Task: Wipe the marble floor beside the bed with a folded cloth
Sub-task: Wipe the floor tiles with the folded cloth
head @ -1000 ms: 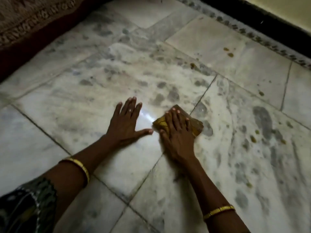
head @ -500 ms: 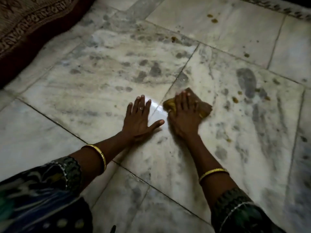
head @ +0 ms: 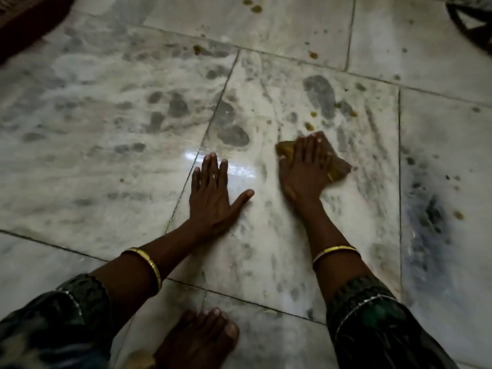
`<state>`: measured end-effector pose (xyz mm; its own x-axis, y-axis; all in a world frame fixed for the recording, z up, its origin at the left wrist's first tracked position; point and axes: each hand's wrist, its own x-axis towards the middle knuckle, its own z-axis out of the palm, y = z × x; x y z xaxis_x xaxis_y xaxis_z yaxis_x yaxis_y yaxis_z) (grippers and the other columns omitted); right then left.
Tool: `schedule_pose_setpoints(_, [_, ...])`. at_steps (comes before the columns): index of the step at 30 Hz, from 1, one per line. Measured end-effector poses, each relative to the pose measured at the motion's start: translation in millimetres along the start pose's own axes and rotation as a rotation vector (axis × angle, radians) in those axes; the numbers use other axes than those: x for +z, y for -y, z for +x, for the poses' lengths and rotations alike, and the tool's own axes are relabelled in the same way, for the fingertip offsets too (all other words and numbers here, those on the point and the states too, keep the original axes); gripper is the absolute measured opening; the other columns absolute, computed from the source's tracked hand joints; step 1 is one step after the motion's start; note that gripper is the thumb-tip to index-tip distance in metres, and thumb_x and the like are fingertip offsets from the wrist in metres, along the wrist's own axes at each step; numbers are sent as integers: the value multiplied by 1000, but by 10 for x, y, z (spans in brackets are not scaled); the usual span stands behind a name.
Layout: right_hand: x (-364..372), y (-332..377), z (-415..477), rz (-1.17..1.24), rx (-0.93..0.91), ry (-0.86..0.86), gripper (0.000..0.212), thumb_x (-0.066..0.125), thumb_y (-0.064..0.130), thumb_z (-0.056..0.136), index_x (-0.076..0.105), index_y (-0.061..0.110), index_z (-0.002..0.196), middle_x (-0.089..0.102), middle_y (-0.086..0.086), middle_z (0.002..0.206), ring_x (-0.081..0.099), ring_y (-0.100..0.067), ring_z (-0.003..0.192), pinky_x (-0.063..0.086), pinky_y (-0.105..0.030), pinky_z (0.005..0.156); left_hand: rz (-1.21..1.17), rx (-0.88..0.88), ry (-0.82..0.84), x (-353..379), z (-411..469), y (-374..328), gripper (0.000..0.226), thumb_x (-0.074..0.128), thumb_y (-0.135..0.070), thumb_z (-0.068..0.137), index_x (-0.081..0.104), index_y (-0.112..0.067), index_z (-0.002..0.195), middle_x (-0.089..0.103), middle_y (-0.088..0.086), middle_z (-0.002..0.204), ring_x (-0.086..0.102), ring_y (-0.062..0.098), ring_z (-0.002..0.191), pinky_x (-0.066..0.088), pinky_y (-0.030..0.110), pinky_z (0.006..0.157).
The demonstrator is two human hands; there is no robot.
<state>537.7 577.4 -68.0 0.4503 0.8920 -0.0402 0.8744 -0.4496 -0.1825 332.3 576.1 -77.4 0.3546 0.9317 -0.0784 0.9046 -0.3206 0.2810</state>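
Marble floor (head: 106, 129) grey-veined, dotted with yellowish spots (head: 309, 125). Folded brown-yellow cloth (head: 339, 166) lies on tile right of centre, under right hand (head: 303, 174); fingers straight, pressing it flat. Left hand (head: 213, 198) spread flat on floor near it, thumb out, holding nothing. Dark bed edge (head: 24, 20) top left. Bare foot (head: 199, 339) bottom centre.

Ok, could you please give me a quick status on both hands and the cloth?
Left hand open, flat on the floor. Right hand open, pressing the cloth down. Yellow spots just beyond the cloth, nothing blocking.
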Motion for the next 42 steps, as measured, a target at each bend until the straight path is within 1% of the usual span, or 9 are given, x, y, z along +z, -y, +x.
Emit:
schedule_pose_setpoints(4, [17, 39, -470, -16, -218, -15, 64, 33, 39, 91, 32, 9, 147, 29, -15, 154, 21, -28, 145, 6, -48, 115, -65, -22, -10, 34, 60, -138, 103, -5, -84, 76, -1, -16, 155, -14, 8, 162, -24, 14, 145, -18, 38, 116])
schedule_pose_setpoints(6, [-6, -108, -787, -16, -242, 2, 66, 36, 41, 89, 30, 12, 148, 27, -11, 155, 19, -25, 145, 5, -44, 116, -48, -18, -29, 55, 78, -170, 100, -2, -81, 80, 3, -15, 155, -10, 9, 163, -19, 17, 147, -15, 42, 117])
schedule_pose_setpoints(12, [-184, -1033, -1378, -45, -4, -41, 63, 29, 43, 93, 29, 12, 149, 21, -10, 157, 14, -21, 146, 7, -43, 118, 19, 74, -59, 121, 87, -214, 92, 15, -76, 87, 6, -15, 155, -6, 10, 163, -15, 20, 149, -17, 42, 117])
schedule_pose_setpoints(18, [-202, -1180, -672, -65, 318, -28, 66, 19, 50, 96, 7, 16, 152, 4, -9, 160, -3, -23, 148, -2, -48, 118, 32, 108, -17, 127, 115, -271, 94, 18, -77, 85, 3, -16, 155, -12, 9, 163, -23, 17, 146, -20, 41, 116])
schedule_pose_setpoints(24, [-189, -929, -823, -36, 59, -41, 65, 27, 44, 94, 23, 12, 150, 17, -12, 158, 10, -24, 147, 3, -43, 118, 19, 452, 38, 286, -22, -822, 86, 21, -71, 89, 20, -14, 153, 7, 11, 163, -1, 22, 151, 2, 46, 120])
schedule_pose_setpoints(28, [-215, -1217, -1464, -63, 80, -23, 63, 29, 43, 95, 22, 14, 151, 15, -8, 159, 8, -21, 148, 5, -42, 118, 8, 614, 38, 387, -125, -1071, 83, 27, -68, 90, 28, -12, 151, 16, 12, 161, 10, 23, 150, 11, 48, 119])
schedule_pose_setpoints(32, [-303, -1732, -1623, -94, 241, -53, 65, 25, 46, 94, 25, 12, 150, 15, -9, 159, 9, -21, 147, 6, -42, 117, 51, 623, 15, 409, -136, -1117, 84, 33, -67, 89, 28, -10, 151, 17, 14, 161, 12, 26, 150, 13, 51, 118])
schedule_pose_setpoints(37, [-327, -1886, -1027, -57, 444, -30, 69, 12, 52, 94, 6, 16, 152, -2, -8, 161, -6, -21, 147, -5, -44, 118, 66, 612, 49, 423, -117, -1161, 85, 30, -67, 89, 24, -11, 152, 12, 13, 162, 7, 25, 150, 9, 52, 119])
schedule_pose_setpoints(42, [-293, -1621, -988, -45, 282, -30, 67, 15, 49, 95, 11, 16, 152, 4, -7, 161, -1, -21, 148, 0, -45, 118, 45, 595, 48, 472, -47, -1334, 83, 27, -66, 90, 25, -11, 152, 13, 15, 161, 7, 25, 150, 7, 49, 119])
